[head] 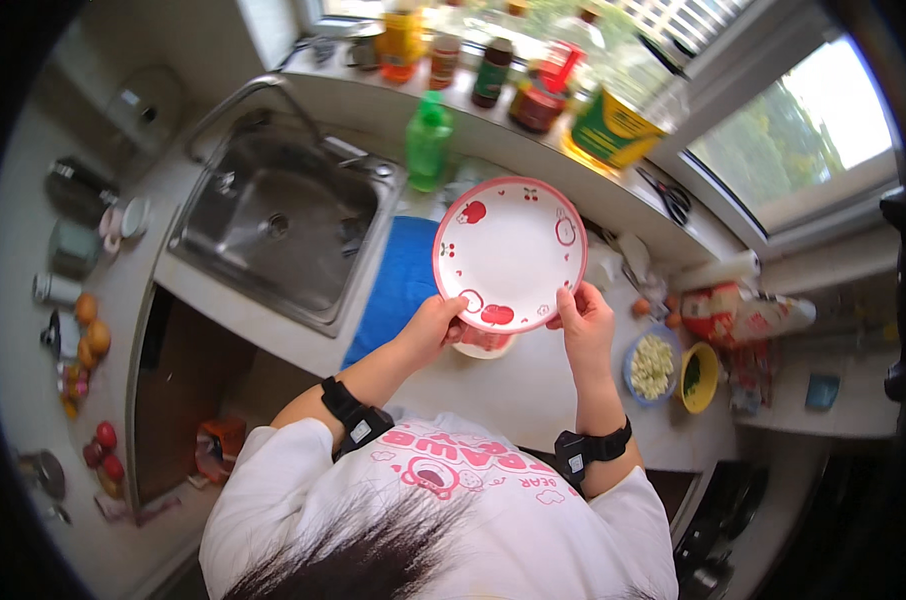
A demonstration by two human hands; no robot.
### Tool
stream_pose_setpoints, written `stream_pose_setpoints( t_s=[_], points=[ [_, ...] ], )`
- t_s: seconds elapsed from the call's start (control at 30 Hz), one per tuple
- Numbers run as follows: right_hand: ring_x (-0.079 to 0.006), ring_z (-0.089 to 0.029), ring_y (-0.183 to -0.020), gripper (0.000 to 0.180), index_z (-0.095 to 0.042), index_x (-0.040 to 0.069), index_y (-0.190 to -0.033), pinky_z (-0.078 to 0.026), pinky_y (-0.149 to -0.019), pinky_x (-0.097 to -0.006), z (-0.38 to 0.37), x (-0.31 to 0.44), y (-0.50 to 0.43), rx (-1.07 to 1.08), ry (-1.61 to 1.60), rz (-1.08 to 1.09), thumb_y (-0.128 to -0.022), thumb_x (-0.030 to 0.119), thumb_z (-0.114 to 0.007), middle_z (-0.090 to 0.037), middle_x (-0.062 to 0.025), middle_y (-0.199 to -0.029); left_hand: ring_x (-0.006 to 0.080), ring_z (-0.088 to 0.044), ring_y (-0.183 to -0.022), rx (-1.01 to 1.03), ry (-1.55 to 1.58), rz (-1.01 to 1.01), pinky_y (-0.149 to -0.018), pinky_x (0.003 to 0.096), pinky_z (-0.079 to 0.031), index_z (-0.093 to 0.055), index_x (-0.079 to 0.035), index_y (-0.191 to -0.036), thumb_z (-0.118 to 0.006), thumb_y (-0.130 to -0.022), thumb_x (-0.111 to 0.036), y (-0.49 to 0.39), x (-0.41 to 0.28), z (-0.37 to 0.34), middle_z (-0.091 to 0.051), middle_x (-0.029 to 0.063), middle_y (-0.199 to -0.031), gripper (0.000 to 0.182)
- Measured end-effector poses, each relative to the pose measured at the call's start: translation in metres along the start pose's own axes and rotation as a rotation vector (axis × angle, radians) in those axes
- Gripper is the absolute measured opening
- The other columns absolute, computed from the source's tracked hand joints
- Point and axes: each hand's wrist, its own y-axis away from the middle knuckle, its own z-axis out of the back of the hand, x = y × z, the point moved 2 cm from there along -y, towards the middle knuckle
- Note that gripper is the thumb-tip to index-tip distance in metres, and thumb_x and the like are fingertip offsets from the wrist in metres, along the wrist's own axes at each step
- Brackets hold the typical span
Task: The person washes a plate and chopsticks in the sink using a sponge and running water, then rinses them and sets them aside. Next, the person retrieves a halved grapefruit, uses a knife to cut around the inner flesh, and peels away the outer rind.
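Both my hands hold up a white plate with a pink rim and red fruit prints [511, 251]. My left hand [432, 328] grips its lower left edge, the thumb on top of the rim. At the lower right edge, my right hand [586, 319] pinches the rim in the same way. Partly hidden under the plate, a round item with red print [484, 345] shows on the white countertop [528, 390]. A blue cloth or mat [400, 277] lies to the left of the plate, partly covered by it.
A steel sink [277, 225] is at the left, with a green bottle [428, 146] beside it. Bottles and scissors [664, 196] line the windowsill. At the right stand a bowl of chopped pale food [652, 367], a yellow bowl with greens [699, 377], and eggs [641, 307].
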Motion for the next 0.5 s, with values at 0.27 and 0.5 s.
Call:
stream_pose_setpoints(
  t_s=[0.27, 0.5],
  points=[
    [-0.0138, -0.061, -0.079, 0.034, -0.047, -0.001, -0.124, -0.048, -0.068, -0.0245, -0.156, 0.041, -0.005, 0.194, -0.075, 0.223, -0.095, 0.017, -0.049, -0.060, -0.0098, -0.098, 0.0070, -0.033, -0.043, 0.447, 1.043, -0.118, -0.038, 0.0194, -0.028, -0.055, 0.000, -0.089, -0.048, -0.090, -0.018, 0.045, -0.063, 0.110, -0.038, -0.0018, -0.057, 0.019],
    [-0.0148, -0.063, -0.078, 0.031, -0.048, 0.000, -0.122, -0.050, -0.065, -0.0235, -0.183, -0.005, 0.001, 0.144, 0.032, 0.041, -0.095, 0.016, -0.047, -0.061, -0.0097, -0.099, 0.0079, -0.039, -0.039, 0.798, 1.412, -0.186, -0.035, 0.0200, -0.032, -0.052, -0.002, -0.083, -0.051, -0.087, -0.008, 0.071, -0.094, 0.148, -0.042, 0.0001, -0.051, 0.008]
  ],
)
